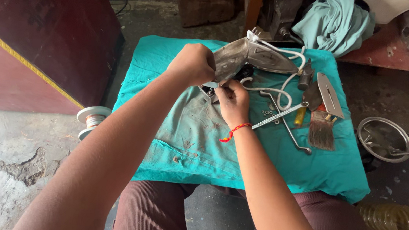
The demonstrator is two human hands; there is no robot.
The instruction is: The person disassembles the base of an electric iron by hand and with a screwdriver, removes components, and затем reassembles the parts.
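Left hand (193, 63) grips the metal iron shell (242, 56), fingers clamped on its edge, tilting it off the teal-clothed surface (170, 142) to expose the underside. Right hand (232, 100) pinches a small part there, fingers narrow. Spanner (281, 114) and brush (321, 131) lie just beside, within reach.

Your bare arms, one thread bracelet

Your right hand (232, 101) wears a red-orange thread (234, 131) at the wrist; your left hand (193, 63) wears nothing, and ribbed maroon trousers (152, 217) cover your legs.
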